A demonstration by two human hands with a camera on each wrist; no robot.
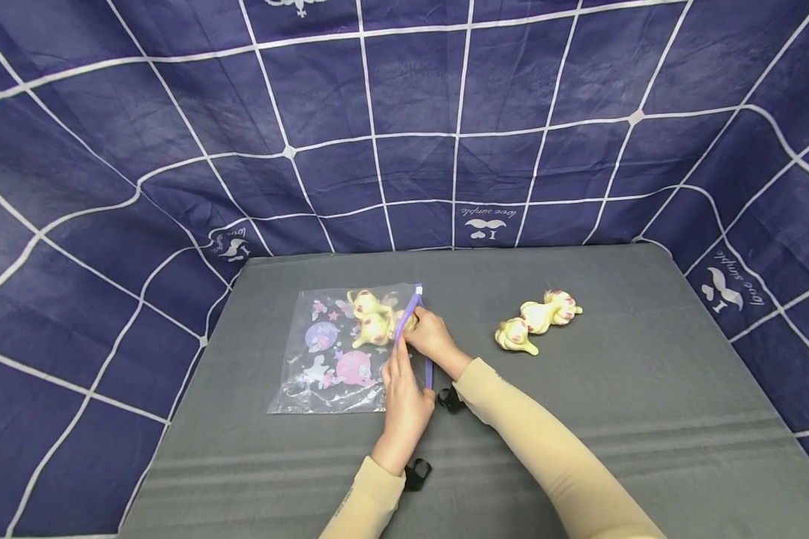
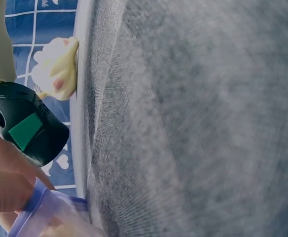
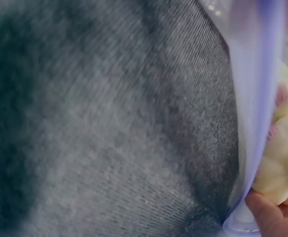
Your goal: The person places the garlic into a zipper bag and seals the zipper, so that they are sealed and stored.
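Grey cloth (image 1: 647,389), clear cartoon-printed bag (image 1: 340,346), creamy pink-blotched garlic (image 1: 375,329)

Posture of the two hands and forearms. The left hand (image 1: 404,391) points away from the body, fingers extended forward together and thumb set apart on its right side. Just beyond it and to its right, the right hand (image 1: 433,337) angles leftward, its fingertips partly hidden near those of the left. The right-wrist view shows the right thumb (image 3: 263,207) and adjacent fingers bent in a grasp. The sleeved left forearm (image 1: 364,501) lies behind its hand; the right forearm (image 1: 546,449), also sleeved, slants back and rightward from its wrist.
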